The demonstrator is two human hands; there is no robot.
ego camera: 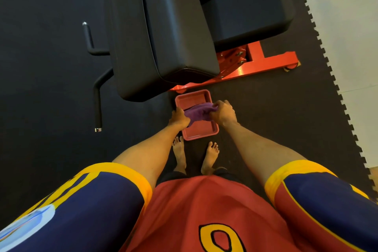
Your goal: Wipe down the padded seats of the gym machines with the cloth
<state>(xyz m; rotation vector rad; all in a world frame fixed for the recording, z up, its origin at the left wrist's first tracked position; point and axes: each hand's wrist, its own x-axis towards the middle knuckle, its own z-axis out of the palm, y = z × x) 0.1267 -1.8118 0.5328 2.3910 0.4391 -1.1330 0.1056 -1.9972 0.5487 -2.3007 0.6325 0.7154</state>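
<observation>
Both hands, left hand [180,117] and right hand [223,111], grip the purple cloth [199,111] in curled fingers over the pink tray [201,132], so wiping the padded seat [155,26] seems not yet begun.

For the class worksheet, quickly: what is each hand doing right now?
Left hand: closed, gripping one end of the soft purple cloth.
Right hand: closed, gripping the other end of the same cloth.

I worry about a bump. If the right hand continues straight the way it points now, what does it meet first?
Most likely the pink tray on the floor, below the right hand gripping the purple cloth. Depth is unclear from this view.
</observation>
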